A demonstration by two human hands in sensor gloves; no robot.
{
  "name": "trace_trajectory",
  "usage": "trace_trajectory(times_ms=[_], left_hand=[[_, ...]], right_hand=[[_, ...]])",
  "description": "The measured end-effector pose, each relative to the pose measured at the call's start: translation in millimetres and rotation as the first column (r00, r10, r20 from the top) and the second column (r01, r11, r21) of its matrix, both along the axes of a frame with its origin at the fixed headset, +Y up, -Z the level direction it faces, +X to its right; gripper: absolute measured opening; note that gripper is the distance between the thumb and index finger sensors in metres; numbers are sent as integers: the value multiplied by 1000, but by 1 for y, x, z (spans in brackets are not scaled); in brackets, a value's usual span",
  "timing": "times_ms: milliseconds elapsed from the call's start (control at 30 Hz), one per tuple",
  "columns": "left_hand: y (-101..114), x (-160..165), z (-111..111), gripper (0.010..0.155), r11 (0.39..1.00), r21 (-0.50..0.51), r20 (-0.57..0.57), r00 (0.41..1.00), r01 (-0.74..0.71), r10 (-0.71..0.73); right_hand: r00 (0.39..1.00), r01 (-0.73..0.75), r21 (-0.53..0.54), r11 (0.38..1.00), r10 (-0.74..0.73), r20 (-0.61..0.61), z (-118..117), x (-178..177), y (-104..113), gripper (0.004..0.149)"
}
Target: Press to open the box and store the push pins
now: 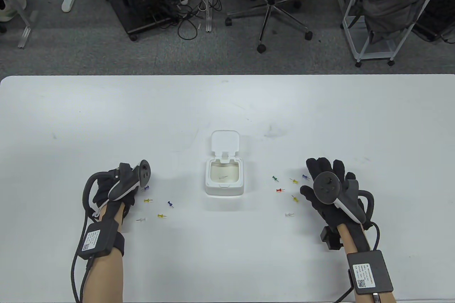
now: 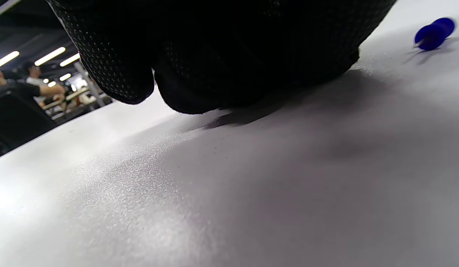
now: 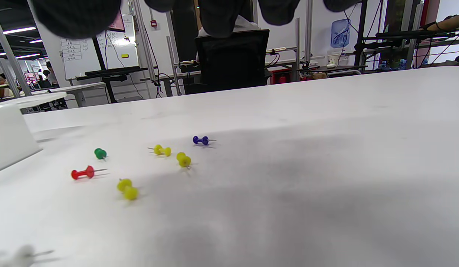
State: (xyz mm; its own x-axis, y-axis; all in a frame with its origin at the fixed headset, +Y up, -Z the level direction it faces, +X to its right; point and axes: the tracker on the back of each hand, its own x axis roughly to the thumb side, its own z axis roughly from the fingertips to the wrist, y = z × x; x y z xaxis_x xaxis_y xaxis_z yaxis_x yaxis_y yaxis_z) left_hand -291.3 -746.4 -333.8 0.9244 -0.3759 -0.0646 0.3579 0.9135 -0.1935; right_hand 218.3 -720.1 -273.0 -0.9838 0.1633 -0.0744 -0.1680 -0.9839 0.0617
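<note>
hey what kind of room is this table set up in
Most likely an office or lab workspace. Beyond the white table stand a rolling office chair, tangled cables on grey carpet, and a whiteboard among other desks in the right wrist view.

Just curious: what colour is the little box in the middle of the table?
White; the box shows best in the table view, lid open.

From my right wrist camera I see loose push pins on the white table (image 3: 325,148): a red pin (image 3: 82,173), a green pin (image 3: 100,153), three yellow pins (image 3: 183,159), a blue pin (image 3: 200,140). The white box (image 3: 8,139) sits at the left edge, with gloved fingertips (image 3: 77,16) along the top.
</note>
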Motion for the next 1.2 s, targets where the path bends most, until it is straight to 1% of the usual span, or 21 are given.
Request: trace_trajectory(times_ms=[167, 300, 633, 900, 1200], left_hand=[[0, 2, 1, 40, 1000, 6, 7, 1000, 4, -4], [-1, 2, 0, 40, 1000, -8, 13, 1000, 13, -13], [5, 3, 1, 40, 998, -23, 11, 999, -52, 52], [27, 31, -2, 41, 997, 21, 93, 993, -72, 69], [53, 84, -8, 41, 994, 58, 229, 970, -96, 81]], right_hand=[[1000, -2, -2, 1000, 2, 0, 0, 0, 0, 72], [1000, 0, -4, 1000, 0, 1, 0, 0, 0, 72], [1000, 0, -3, 1000, 0, 0, 0, -1, 0, 72], [1000, 2, 1, 1000, -2, -3, 0, -1, 0, 72], [1000, 3, 3, 1000, -3, -4, 0, 0, 1, 72]])
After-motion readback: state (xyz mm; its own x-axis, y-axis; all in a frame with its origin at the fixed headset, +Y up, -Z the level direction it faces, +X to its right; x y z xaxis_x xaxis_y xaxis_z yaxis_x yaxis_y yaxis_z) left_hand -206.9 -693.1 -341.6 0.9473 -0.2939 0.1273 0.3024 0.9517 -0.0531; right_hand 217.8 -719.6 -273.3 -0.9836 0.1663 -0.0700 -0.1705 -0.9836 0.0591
